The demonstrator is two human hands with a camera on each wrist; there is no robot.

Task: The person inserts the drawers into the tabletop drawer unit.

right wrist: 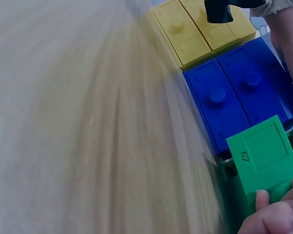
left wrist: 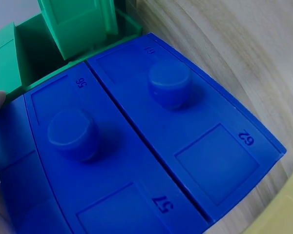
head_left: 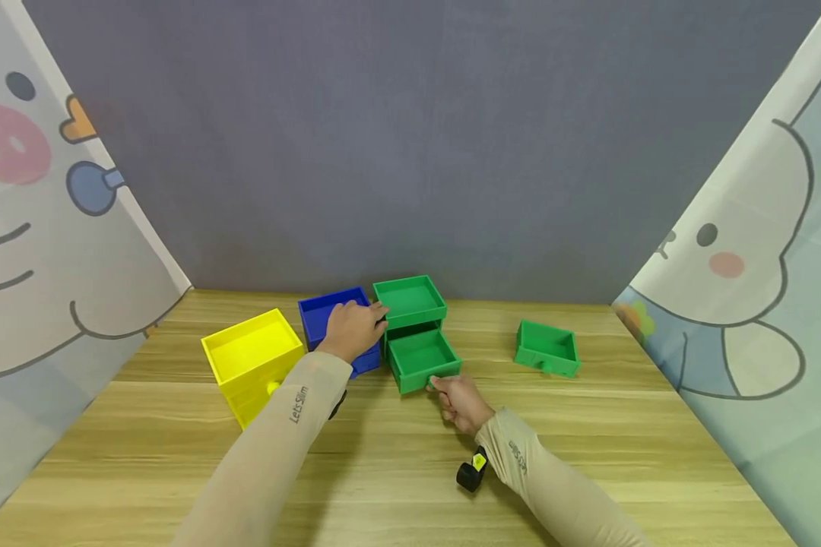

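A green mini drawer cabinet (head_left: 410,298) with an open tray top stands in the middle, a dark opening below its top. One green drawer (head_left: 424,355) sticks out of its front. My right hand (head_left: 462,403) pinches this drawer's knob with thumb and fingers; in the right wrist view the fingers cover most of the green knob (right wrist: 282,189). My left hand (head_left: 353,330) reaches over the blue drawer cabinet (head_left: 316,311), its fingertips at the green cabinet's upper left edge. Two blue drawer fronts (left wrist: 117,151) with round knobs are flush in the left wrist view.
A yellow drawer cabinet (head_left: 253,351) stands left of the blue one, partly behind my left forearm. A separate green drawer (head_left: 547,348) lies on the wooden table (head_left: 397,471) to the right. A grey backdrop (head_left: 417,152) and printed side panels (head_left: 746,304) surround the table.
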